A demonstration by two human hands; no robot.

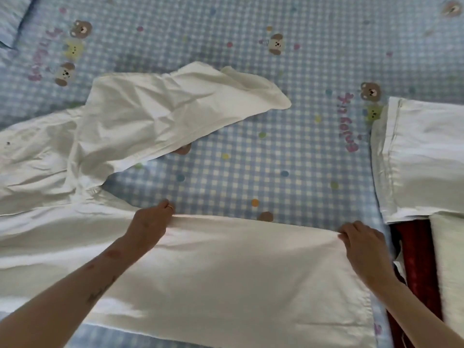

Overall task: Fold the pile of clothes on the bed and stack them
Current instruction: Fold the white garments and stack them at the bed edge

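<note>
White trousers lie spread across the blue checked bed sheet. One leg stretches flat along the near edge; the other leg lies crumpled and angled away toward the middle of the bed. My left hand pinches the far edge of the near leg around its middle. At the hem corner on the right, my right hand grips the same edge. A folded white garment sits at the right, on top of a stack.
Below the folded white piece, a dark red garment and another pale folded item lie at the right edge. A pillow corner shows at the far left. The sheet carries bear prints.
</note>
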